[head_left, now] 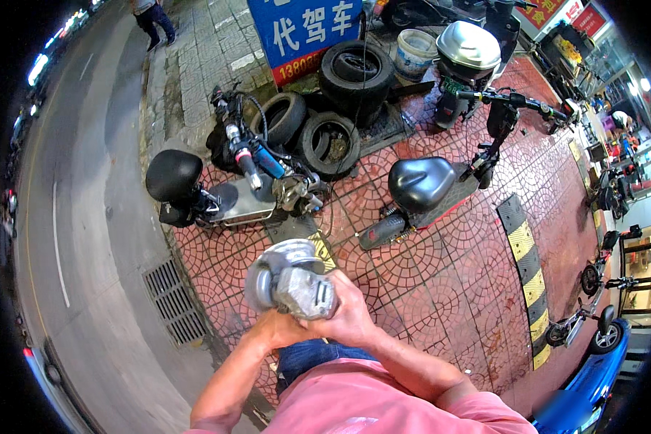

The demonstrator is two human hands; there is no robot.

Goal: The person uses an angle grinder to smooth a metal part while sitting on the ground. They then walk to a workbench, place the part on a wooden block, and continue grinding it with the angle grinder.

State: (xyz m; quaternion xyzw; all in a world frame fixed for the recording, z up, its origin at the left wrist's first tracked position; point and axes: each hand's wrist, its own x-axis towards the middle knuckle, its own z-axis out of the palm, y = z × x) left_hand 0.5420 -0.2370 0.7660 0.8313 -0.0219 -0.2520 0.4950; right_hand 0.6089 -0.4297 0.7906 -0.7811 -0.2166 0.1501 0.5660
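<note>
Both my hands are raised in front of my body, together round a silver-grey cast-metal part (307, 293). It has a blocky head, a round hub and a shiny disc-like rim; its kind is unclear, partly from blur. My right hand (353, 312) wraps the right side of the block, fingers curled. My left hand (278, 329) is closed underneath it, against my right hand. My palms hide the lower end of the part. Beyond it stands an electric scooter (246, 195) with a black seat, its handlebar folded down.
Farther right is a second scooter (421, 184) with a dark, shiny seat. Old tyres (330, 155) are piled beside a blue sign (304, 36) and a white bucket (414, 54). A drain grate (173, 300) borders the road; a yellow-black ramp (524, 257) crosses the red paving. A blue car (589, 372) is at lower right.
</note>
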